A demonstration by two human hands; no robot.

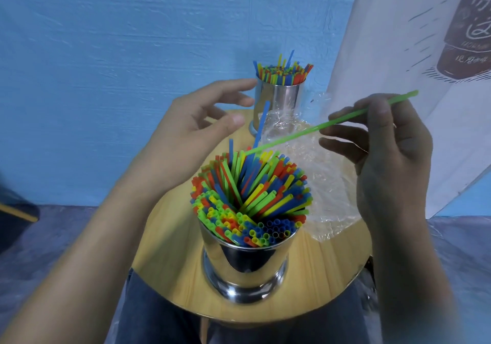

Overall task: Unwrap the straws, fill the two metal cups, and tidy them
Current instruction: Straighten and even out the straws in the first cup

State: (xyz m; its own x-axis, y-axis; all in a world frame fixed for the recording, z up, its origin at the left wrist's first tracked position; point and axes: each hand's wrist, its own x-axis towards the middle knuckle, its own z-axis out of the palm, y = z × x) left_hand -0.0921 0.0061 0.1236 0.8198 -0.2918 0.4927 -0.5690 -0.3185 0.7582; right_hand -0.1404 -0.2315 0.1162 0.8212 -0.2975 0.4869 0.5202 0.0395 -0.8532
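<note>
**Both cups filled, one straw in hand, tidying left**

Both metal cups are seen packed with coloured straws: the near metal cup [247, 261] at the front of the round wooden surface [332, 258], the far metal cup [279, 99] at its far edge. The unwrapping is judged done, since the clear plastic wrapper [326, 184] lies crumpled and emptied to the right, between the cups. A single green straw [292, 136] is pinched by the fingers of the right hand [385, 141], its low end pointed at the near cup's bundle. The left hand [196, 125] is held open and relaxed, grasping nothing, just beside the far cup. A blue straw [261, 125] stands proud of the near bundle, and a few rise above the far one. What seems left: the green straw to be seated, the tall straws levelled, the wrapper cleared
</note>
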